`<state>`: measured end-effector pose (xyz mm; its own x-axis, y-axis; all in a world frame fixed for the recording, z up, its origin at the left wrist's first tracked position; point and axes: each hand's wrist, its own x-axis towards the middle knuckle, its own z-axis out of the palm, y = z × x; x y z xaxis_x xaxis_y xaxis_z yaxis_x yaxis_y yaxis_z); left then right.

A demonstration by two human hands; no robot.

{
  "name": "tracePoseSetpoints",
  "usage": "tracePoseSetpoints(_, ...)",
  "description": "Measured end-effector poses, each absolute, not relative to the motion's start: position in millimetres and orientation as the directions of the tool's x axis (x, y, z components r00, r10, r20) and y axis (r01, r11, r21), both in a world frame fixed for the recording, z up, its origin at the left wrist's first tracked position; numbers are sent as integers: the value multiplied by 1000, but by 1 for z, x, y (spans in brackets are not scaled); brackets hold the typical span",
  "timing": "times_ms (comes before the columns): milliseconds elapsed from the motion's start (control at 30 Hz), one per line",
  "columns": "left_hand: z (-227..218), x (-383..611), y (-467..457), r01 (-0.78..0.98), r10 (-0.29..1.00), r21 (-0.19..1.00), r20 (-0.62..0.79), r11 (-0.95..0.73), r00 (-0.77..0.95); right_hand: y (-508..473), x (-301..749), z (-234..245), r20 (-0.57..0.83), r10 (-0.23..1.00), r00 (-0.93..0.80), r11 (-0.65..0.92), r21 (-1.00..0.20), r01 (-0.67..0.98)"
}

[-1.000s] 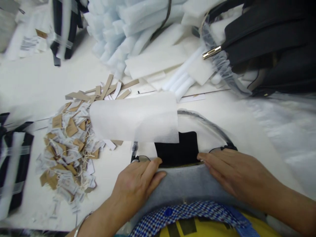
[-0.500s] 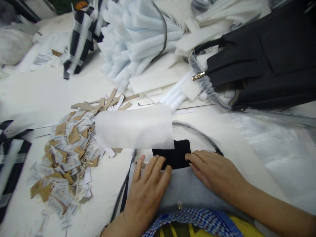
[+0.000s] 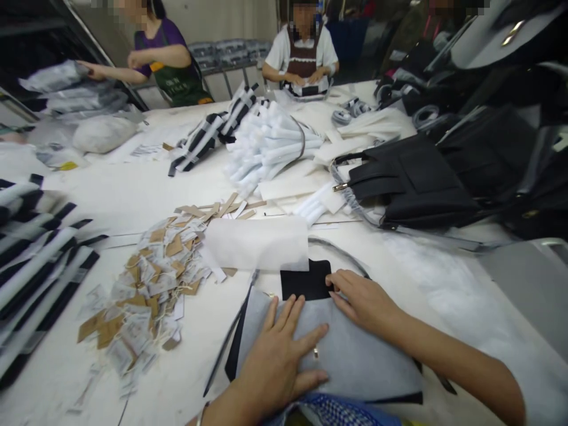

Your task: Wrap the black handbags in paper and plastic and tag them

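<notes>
My left hand [image 3: 281, 355] lies flat with fingers spread on a grey dust-bag sheet [image 3: 355, 361] that covers a black bag near the table's front edge. My right hand [image 3: 361, 299] rests on the same grey sheet by its upper edge, fingers stretched toward the black flap [image 3: 304, 283] that sticks out above it. A thin black strap [image 3: 231, 337] trails from the bag to the left. A white foam sheet [image 3: 257, 244] lies just beyond the flap.
A heap of brown and white paper tags [image 3: 146, 284] lies to the left. Rolled white foam pieces [image 3: 270, 148], a black handbag [image 3: 408, 183] and black-and-white wrapped straps [image 3: 35, 266] crowd the table. Two people [image 3: 306, 53] work at the far side.
The camera has tilted up, revealing the far table and people. My left hand has slid down onto the grey sheet and spread flat. My right hand has stayed by the black flap.
</notes>
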<state>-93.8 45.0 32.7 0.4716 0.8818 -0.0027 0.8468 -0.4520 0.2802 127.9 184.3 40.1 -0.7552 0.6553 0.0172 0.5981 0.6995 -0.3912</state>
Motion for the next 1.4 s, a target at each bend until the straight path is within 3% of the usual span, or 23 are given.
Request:
tracePoseSetpoints(133, 32, -93, 44, 839, 887, 323, 3, -437, 461, 198, 109, 49, 157, 658, -737, 721, -415, 555)
tracePoseSetpoints(300, 32, -92, 42, 844, 889, 299, 34, -444, 456, 224, 78, 40, 48, 684, -728, 652, -490, 580)
tracePoseSetpoints(500, 35, -91, 40, 830, 888, 324, 95, -455, 450, 210, 88, 53, 109, 614, -782, 689, -558, 463)
tracePoseSetpoints(633, 37, -89, 38, 805, 894, 392, 137, -445, 428, 179, 109, 60, 231, 441, -867, 819, -499, 284)
tracePoseSetpoints(867, 38, -93, 38, 733, 863, 462, 189, -499, 469, 139, 132, 48, 222, 385, -896, 856, -450, 256)
tracePoseSetpoints(1067, 28, -86, 35, 663, 848, 532, 285, -527, 446, 130, 142, 30, 364, 342, -867, 901, -388, 193)
tracePoseSetpoints(1267, 9, -87, 22, 717, 858, 482, 374, -505, 353, 127, 142, 26, 414, 304, -858, 925, -342, 164)
tracePoseSetpoints(1400, 4, -97, 15, 679, 783, 399, 407, -616, 471, 126, 142, 29, 383, 264, -885, 939, -313, 145)
